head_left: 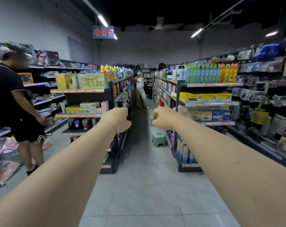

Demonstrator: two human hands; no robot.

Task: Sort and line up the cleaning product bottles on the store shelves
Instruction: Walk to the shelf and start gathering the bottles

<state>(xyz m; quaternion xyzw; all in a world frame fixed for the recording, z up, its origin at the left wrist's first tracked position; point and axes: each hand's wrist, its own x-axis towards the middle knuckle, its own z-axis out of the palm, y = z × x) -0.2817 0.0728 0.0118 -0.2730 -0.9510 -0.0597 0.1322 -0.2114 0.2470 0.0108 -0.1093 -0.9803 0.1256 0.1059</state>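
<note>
Grey floor tiles (143, 185) run down an aisle between two dark metal shelf units, one on the left (112, 99) and one on the right (178, 99). Plastic cleaning product bottles (211, 73), green, blue and orange, stand in a row on the right unit's top shelf. One pale green stool (159, 138) sits on the floor. Both bare arms reach forward: the left hand (118, 119) is curled, the right hand (162, 117) has fingers bent; whether either grips anything I cannot tell. Two other people stand beyond
</note>
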